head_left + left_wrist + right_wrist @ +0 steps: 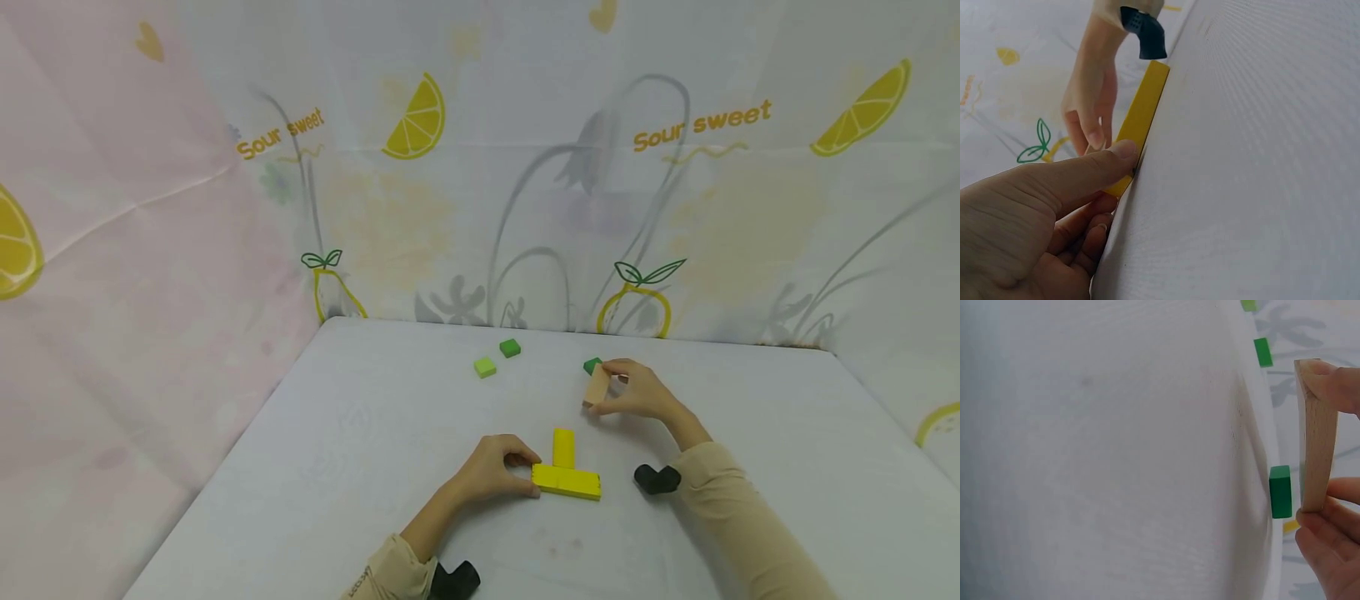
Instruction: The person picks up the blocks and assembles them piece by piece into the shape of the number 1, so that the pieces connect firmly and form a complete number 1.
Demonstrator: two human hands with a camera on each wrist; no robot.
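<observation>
- Left sleeve (392, 569) and left black fitting (455, 581): both cut off by the lower edge.
- Left hand (491, 468): thumb and fingers pinch the left end of the long yellow block (566, 482), partly covering it; the lower fingers are partly hidden.
- Light green block (485, 367): on the table, toward the back; cut off in the right wrist view.
- Green block (510, 348): apart, behind and to the right of the light green one.
- Short yellow block (564, 448): behind the long one; its near end is hidden, so contact is hard to judge.
- Dark green block (592, 366): partly covered in the head view by the wooden block (597, 386).
- Right hand (637, 392): thumb and fingers pinch the wooden block at its two ends; whether the block touches the table cannot be told.
- Right sleeve (738, 508): cut off below.
- Table (300, 500): white, faintly marked near the front.
- Wall (510, 100): printed hanging, pinkish at left, with "Sour sweet" lettering, grey plants and lemon slices, the leftmost cropped.
</observation>
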